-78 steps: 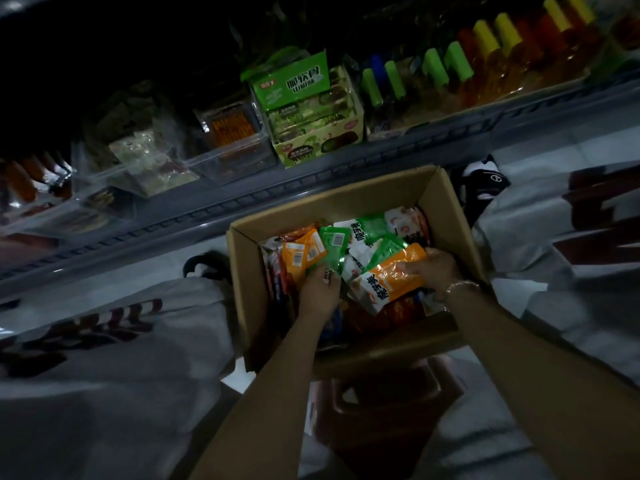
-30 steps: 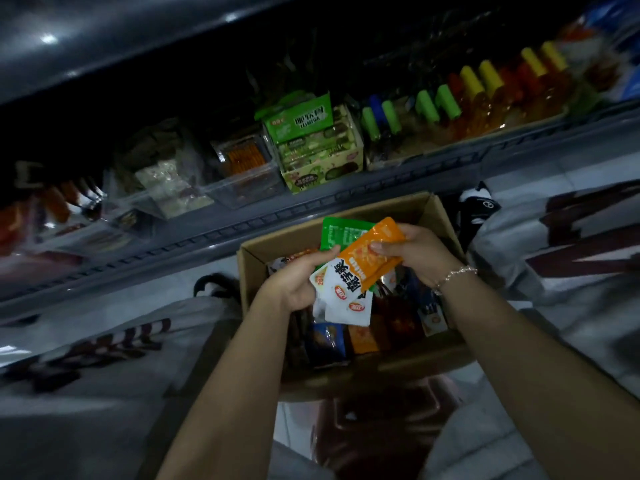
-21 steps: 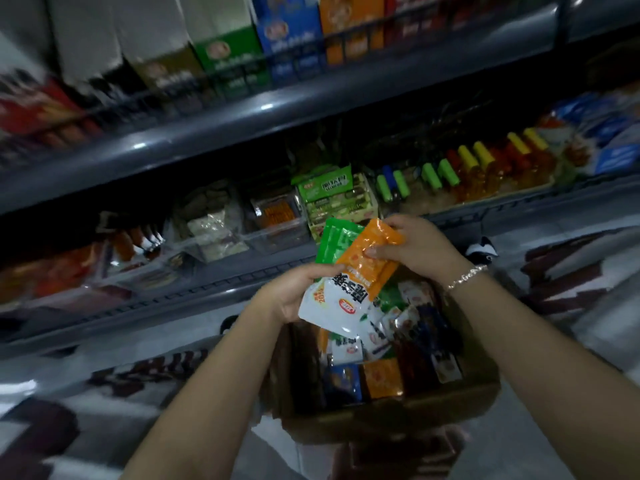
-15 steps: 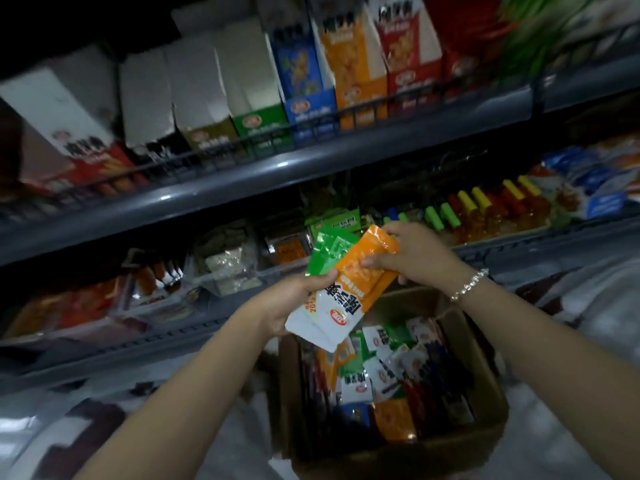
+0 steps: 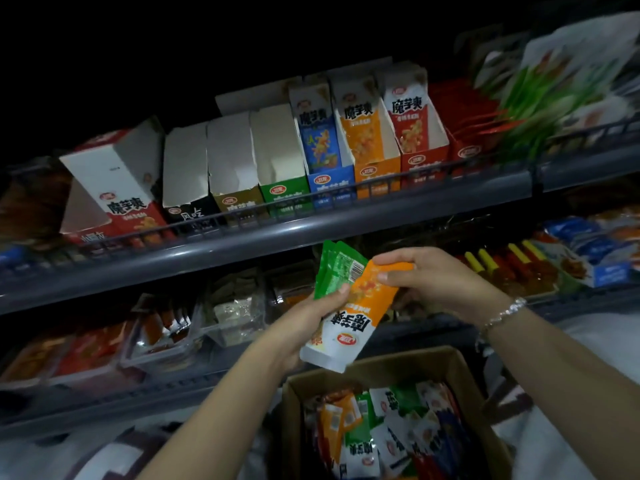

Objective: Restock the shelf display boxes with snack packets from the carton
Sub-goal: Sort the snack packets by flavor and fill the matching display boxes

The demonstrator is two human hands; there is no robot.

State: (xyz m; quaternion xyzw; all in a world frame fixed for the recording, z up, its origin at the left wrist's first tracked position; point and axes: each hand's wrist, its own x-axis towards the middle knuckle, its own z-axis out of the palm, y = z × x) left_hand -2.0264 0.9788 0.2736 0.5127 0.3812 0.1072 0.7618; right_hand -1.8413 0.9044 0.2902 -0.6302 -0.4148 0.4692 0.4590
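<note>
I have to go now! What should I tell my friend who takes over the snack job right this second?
Left hand: grips a small stack, orange packet in front, green packets behind.
Right hand: pinches the orange packet's top end.
Carton: below the hands, many mixed packets inside.
Display boxes stand on the upper shelf; the orange box and green box match the held colours.
Done: packets picked out.
Left: slot them into matching boxes, then continue with the carton.

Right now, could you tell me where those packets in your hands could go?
Free: the open tops of the orange display box and green display box. Crowded: the carton, and the lower shelf behind both hands.
</note>
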